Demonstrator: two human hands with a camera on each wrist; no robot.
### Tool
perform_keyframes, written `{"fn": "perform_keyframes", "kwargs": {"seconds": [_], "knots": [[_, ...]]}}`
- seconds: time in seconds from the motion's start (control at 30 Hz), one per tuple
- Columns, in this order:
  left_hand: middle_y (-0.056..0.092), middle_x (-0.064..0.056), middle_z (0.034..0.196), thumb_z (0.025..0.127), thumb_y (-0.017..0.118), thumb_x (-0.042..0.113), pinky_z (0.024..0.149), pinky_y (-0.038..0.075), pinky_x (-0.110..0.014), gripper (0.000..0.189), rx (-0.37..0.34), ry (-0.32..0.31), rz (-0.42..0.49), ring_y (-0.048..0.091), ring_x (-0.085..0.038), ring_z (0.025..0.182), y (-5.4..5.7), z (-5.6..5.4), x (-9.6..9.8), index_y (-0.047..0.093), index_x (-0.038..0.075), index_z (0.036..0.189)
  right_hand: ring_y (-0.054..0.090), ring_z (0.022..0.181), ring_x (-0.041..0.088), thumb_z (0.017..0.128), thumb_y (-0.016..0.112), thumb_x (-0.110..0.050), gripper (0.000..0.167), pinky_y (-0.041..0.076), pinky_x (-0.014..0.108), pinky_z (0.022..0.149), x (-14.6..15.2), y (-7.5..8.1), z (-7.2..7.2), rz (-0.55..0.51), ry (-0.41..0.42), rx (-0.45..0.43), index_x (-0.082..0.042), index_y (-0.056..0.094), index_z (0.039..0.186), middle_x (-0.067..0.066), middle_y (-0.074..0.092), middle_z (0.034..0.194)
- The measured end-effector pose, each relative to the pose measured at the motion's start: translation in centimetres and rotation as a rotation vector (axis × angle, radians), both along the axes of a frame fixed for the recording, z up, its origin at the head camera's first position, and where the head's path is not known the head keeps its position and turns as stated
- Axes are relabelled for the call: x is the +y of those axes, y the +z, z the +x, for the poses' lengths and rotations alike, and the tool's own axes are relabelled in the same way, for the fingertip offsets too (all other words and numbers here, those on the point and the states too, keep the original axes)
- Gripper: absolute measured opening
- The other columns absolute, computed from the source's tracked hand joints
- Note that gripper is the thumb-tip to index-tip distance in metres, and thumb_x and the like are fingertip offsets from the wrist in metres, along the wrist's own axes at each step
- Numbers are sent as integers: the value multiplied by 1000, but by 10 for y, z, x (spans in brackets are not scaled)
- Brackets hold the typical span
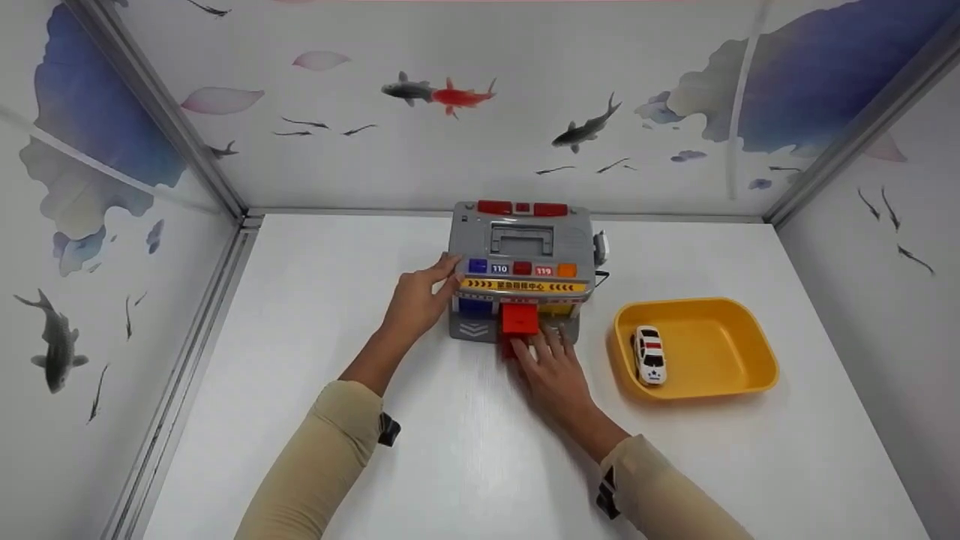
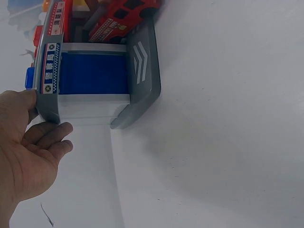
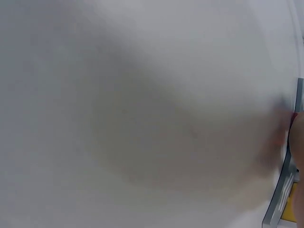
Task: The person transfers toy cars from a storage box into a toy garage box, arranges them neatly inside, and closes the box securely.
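A grey toy rescue station (image 1: 523, 240) with a carry handle stands at the back of the table. My left hand (image 1: 420, 300) grips its left front roof corner, thumb and fingers around the edge, above a blue garage door (image 2: 95, 73). At the middle bay, a red panel (image 1: 520, 319) juts out under the yellow sign. Below it is a red toy fire truck (image 2: 118, 21) with black windows, tilted in the left wrist view. My right hand (image 1: 555, 371) holds the truck at the bay's front, its fingers partly hiding it. In the right wrist view that hand is mostly cut off.
To the right sits a yellow tray (image 1: 739, 386) with a white toy car (image 1: 649, 355) at its left side. A yellow garage door (image 3: 289, 206) is on the station's right. White patterned walls (image 1: 525, 150) enclose the table at the back and sides.
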State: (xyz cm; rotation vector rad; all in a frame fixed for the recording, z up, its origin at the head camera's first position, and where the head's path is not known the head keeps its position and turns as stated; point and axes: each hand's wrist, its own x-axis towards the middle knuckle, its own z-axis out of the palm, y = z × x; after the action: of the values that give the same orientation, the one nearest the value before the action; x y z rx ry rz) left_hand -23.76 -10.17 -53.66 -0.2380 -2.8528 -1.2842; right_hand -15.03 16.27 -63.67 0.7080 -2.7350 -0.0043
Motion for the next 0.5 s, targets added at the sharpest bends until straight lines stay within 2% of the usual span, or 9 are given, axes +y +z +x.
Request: {"fn": "perform_keyframes", "kwargs": {"seconds": [0.17,0.3,0.5], "knots": [[53,-9,165,114,62,39,130,46,-47,48,-3,5,4,54,-27,155,1,0,1,61,22,159,54,152,42,110,70,-28,46,50,70,120,-2,2,-2,12,-38,-26,-19,54,152,16,61,158],[52,-7,166,115,62,40,129,46,-46,48,-16,7,0,54,-26,155,0,0,1,61,23,159,49,156,43,110,68,-27,47,48,71,121,-2,2,-4,22,-63,-65,-18,52,154,16,57,164],[51,-7,166,115,62,41,130,45,-45,49,-23,8,3,53,-25,156,-1,0,0,60,21,159,41,162,43,110,67,-38,60,45,71,124,1,1,-4,4,-69,-122,-21,46,163,12,50,172]]}}
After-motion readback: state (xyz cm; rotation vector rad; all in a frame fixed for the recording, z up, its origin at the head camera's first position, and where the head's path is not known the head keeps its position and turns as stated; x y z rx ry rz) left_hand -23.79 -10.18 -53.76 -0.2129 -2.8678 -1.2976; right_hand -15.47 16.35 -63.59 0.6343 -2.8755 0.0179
